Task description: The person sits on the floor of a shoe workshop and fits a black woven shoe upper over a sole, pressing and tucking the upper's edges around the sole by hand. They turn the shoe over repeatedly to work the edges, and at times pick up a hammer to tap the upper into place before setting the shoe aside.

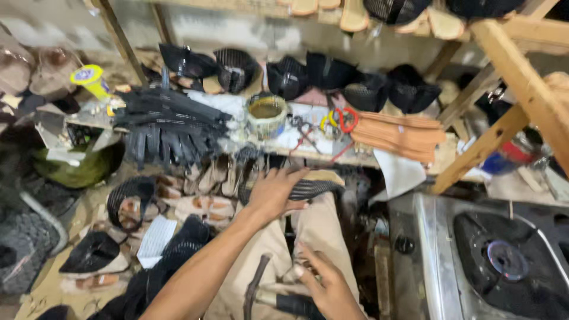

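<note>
My left hand [271,192] reaches forward and rests on a black mesh shoe upper [308,189] lying on my knee, fingers spread over it. My right hand [325,284] is low in the view near my lap, fingers curled, next to a hammer [256,290] with a dark head and a black-handled tool [296,305]. Whether the right hand grips anything is unclear. My beige trousers [320,231] fill the centre.
A low bench holds a stack of black straps [166,124], a glue tin [266,114], scissors [342,120], tan soles [400,136] and black mesh uppers [332,74]. A gas stove [492,261] stands at right. Sandals and uppers [127,204] lie on the floor at left. Wooden frame [515,77] at right.
</note>
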